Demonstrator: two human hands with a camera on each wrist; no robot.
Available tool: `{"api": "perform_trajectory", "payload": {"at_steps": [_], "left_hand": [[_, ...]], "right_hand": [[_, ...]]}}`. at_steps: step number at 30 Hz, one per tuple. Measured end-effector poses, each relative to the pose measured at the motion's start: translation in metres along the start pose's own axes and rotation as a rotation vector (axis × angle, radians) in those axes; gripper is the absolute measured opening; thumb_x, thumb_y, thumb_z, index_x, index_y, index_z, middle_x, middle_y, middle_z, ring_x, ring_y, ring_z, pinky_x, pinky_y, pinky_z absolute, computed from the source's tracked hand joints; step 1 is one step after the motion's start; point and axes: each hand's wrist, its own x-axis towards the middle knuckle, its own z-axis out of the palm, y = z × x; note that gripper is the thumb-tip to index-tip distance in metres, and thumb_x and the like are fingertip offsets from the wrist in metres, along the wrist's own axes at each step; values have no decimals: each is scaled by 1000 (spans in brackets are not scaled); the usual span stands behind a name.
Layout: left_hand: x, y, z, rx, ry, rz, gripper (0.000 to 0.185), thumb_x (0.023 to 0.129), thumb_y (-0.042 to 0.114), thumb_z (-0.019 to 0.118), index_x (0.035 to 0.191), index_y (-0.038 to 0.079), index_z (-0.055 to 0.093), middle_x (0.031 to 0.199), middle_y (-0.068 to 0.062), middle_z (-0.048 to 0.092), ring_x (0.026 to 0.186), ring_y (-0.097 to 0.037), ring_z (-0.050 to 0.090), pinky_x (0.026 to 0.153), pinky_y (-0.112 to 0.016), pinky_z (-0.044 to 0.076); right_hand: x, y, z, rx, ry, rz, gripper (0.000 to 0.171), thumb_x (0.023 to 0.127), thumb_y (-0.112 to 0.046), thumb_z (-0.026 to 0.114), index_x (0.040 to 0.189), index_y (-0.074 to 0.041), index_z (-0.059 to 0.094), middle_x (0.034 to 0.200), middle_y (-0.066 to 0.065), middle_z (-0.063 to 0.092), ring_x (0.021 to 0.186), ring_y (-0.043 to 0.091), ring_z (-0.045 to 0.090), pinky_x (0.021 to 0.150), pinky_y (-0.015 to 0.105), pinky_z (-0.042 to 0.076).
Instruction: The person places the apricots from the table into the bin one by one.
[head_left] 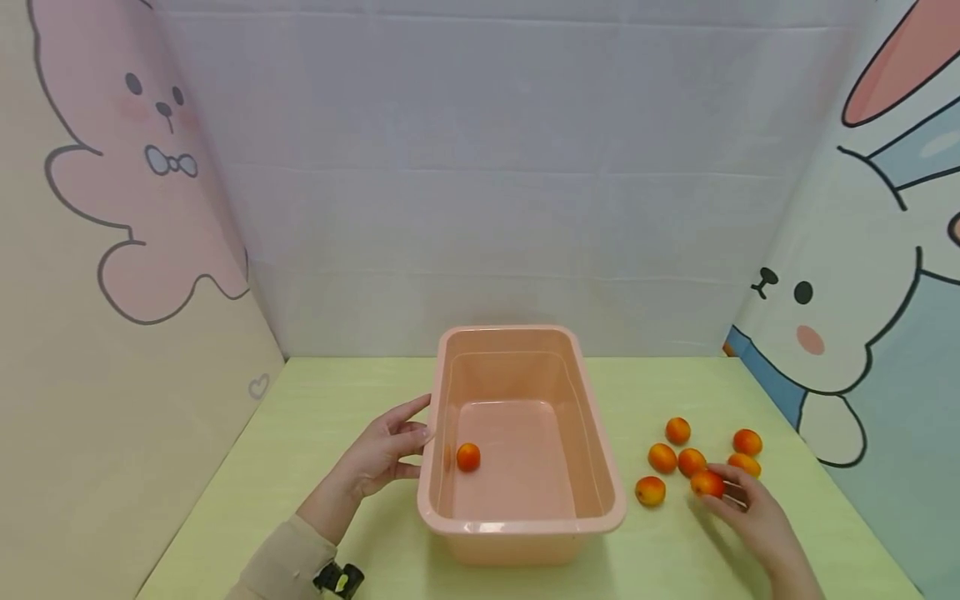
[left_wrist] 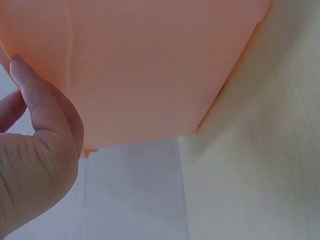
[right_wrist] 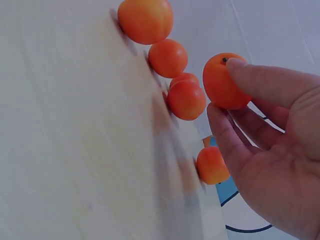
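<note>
Orange fruit [head_left: 707, 484] clamped in the fingers of the right hand [head_left: 757, 517], up off the desk [head_left: 337, 383], loose fruits [head_left: 650, 491] kinda crowded close by. Decent strip of desk between those and the right rim of the pink tub [head_left: 521, 527]. Left hand [head_left: 392, 446] touching the opposite rim, fingers apart. Single fruit [head_left: 468, 457] inside, left side.

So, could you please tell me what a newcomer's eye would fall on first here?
Probably the pink tub in the middle of the table, with a single fruit at the left of its floor. Next might come the bright orange fruits to its right, where the right hand's fingers hold one fruit above the table. The large cartoon rabbit on the right wall also stands out.
</note>
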Motion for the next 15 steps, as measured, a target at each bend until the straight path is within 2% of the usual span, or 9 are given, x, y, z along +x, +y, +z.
{"api": "perform_trajectory", "payload": {"at_steps": [1,3,5,7,10,13,15], "left_hand": [[0,0,0,2,-1,0,71,98,10,62,157,6,23,103,-6,66,85,-17,67,71,-37,61],[-1,0,0,5,-4,4,71,98,11,62,157,5,22,103,-6,66,85,-17,67,71,-37,61],[-1,0,0,6,-5,6,72,98,11,62,157,4,22,103,-6,66,85,-17,67,70,-36,61],[0,-1,0,6,-8,6,72,98,11,62,157,4,22,103,-5,66,85,-17,67,70,-36,61],[1,-1,0,7,-3,3,72,98,11,62,157,5,23,103,-5,66,84,-17,67,70,-36,61],[1,-1,0,6,-1,0,71,98,11,62,157,6,23,103,-5,66,84,-17,67,70,-36,61],[1,-1,0,7,-3,4,71,98,11,62,157,5,23,103,-5,66,84,-17,67,70,-36,61]], "right_hand": [[0,-2,-1,-4,12,-19,61,95,-29,68,140,4,45,139,29,44,118,37,53,78,7,44],[0,-8,-3,-13,43,-63,59,95,-28,69,139,3,47,138,29,46,110,17,59,77,5,43],[1,-14,-4,-4,67,-106,57,94,-27,69,138,3,48,136,28,48,101,-5,53,76,4,43],[3,-20,-6,19,95,-155,56,94,-25,70,137,3,49,134,22,50,95,-19,44,77,3,44],[7,-29,-8,41,128,-223,54,94,-23,70,136,3,50,129,8,52,95,-22,42,78,2,43],[11,-41,-10,40,130,-261,52,94,-19,69,137,3,49,130,9,51,95,-20,44,78,2,43],[14,-51,-12,40,120,-278,51,95,-16,68,138,3,49,133,17,50,96,-19,43,79,2,43]]}}
